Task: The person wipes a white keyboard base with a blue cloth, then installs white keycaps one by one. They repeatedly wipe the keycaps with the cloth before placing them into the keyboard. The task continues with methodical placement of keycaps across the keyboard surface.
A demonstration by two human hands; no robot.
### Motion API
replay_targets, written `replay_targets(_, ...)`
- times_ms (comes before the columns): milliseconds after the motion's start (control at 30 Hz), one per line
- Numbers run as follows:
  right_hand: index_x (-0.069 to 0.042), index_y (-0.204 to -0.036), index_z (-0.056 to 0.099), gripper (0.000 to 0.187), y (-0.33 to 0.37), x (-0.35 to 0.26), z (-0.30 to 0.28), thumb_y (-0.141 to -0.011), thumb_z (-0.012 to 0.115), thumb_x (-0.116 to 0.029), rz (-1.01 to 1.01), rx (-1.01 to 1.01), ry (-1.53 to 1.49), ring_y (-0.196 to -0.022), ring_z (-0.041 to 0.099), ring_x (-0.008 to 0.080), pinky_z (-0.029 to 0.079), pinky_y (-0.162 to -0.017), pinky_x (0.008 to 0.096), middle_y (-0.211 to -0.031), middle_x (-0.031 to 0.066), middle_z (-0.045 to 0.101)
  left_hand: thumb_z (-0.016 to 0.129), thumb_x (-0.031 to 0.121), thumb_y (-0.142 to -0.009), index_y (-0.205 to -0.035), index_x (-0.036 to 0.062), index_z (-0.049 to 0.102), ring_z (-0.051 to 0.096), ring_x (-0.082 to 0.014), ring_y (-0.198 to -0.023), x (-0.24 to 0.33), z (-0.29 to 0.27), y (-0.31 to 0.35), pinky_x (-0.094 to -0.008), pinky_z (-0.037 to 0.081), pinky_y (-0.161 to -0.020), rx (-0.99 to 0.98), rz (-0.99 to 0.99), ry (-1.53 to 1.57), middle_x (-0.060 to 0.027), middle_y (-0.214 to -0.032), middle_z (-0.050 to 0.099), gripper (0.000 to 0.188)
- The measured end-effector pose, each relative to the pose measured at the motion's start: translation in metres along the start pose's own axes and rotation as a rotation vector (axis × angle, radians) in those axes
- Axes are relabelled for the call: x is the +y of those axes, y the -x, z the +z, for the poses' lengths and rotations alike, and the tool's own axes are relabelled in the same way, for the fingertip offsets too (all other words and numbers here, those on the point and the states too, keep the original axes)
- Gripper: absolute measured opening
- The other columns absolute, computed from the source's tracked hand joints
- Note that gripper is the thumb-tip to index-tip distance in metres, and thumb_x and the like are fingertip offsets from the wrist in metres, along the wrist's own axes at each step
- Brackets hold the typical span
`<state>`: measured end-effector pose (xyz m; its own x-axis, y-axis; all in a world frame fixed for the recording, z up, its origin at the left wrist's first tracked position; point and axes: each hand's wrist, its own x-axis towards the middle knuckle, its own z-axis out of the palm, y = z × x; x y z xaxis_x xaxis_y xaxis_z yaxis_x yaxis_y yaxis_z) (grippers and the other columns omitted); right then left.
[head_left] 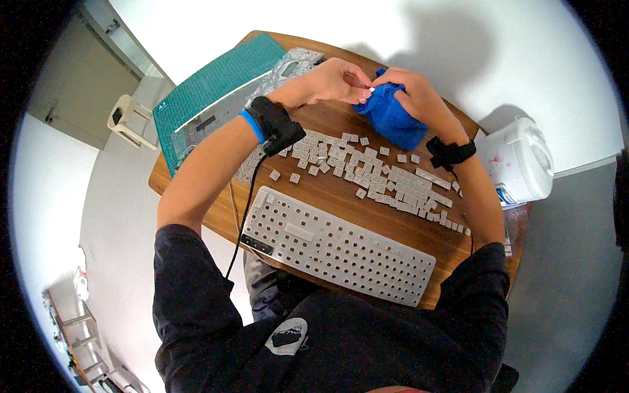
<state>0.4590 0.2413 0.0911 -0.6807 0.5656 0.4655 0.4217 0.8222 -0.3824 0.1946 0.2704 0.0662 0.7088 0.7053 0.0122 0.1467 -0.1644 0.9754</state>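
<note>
Showing upper centre: white keycap [372,89] pinched by left hand [339,80], fingertips closed; blue cloth [396,126] gripped by right hand [417,93], fingers curled.

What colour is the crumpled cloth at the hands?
The crumpled blue cloth shows best in head view.

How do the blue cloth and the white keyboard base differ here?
The blue cloth is bunched and crumpled; the white keyboard base is flat and straight-edged. The right hand holds the cloth, while neither hand touches the base. The cloth is farther away, the base nearer. Both are over the wooden table.
</note>
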Motion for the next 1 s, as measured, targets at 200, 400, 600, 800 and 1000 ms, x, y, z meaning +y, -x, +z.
replay_targets(200,-0.003,-0.118,0.073,0.037,0.001,0.001,0.007,-0.082,0.066,-0.003,0.150,0.034,-0.042,-0.103,0.073,0.0390,0.057,-0.095,0.0446,-0.109,0.0157,0.076,0.080,0.015,-0.103,-0.126,0.0022,0.073,0.071,-0.0133,-0.104,-0.018,-0.003,-0.011,-0.0270,0.062,-0.091,0.085,0.025,0.119,-0.0069,-0.114,0.076,0.027)
replay_targets(400,-0.003,-0.119,0.071,0.035,0.000,0.004,0.018,-0.084,0.067,-0.003,0.141,0.091,0.040,-0.104,0.072,0.0384,0.056,-0.094,0.0449,-0.109,0.0159,0.073,0.077,0.011,-0.105,-0.128,0.0034,0.071,0.071,-0.0138,-0.103,-0.010,0.014,-0.019,-0.0280,0.062,-0.089,0.183,-0.023,0.070,-0.0059,-0.113,0.075,0.025)
replay_targets(600,-0.005,-0.117,0.072,0.031,0.003,0.021,0.002,-0.088,0.065,-0.001,0.065,0.011,0.040,-0.108,0.071,0.0404,0.056,-0.098,0.0464,-0.111,0.0164,0.072,0.086,0.014,-0.098,-0.123,0.0042,0.072,0.071,-0.0134,-0.100,-0.031,0.006,-0.020,-0.0280,0.062,-0.086,0.128,0.054,0.134,-0.0065,-0.113,0.076,0.031)
replay_targets(800,-0.007,-0.117,0.073,0.026,0.010,0.021,-0.003,-0.092,0.069,-0.006,0.145,0.071,0.042,-0.111,0.070,0.0395,0.056,-0.099,0.0457,-0.115,0.0156,0.073,0.093,0.015,-0.089,-0.111,0.0023,0.077,0.074,-0.0158,-0.096,-0.026,-0.001,-0.020,-0.0335,0.062,-0.085,0.160,0.216,-0.169,-0.0068,-0.103,0.079,0.030)
replay_targets(1000,-0.007,-0.117,0.071,0.026,-0.004,-0.010,0.004,-0.092,0.073,-0.012,0.162,0.001,0.075,-0.111,0.070,0.0419,0.056,-0.098,0.0454,-0.117,0.0169,0.072,0.096,0.016,-0.081,-0.107,0.0005,0.076,0.076,-0.0227,-0.091,-0.004,0.010,-0.013,-0.0374,0.062,-0.083,0.203,0.310,-0.480,-0.0108,-0.097,0.079,0.036)
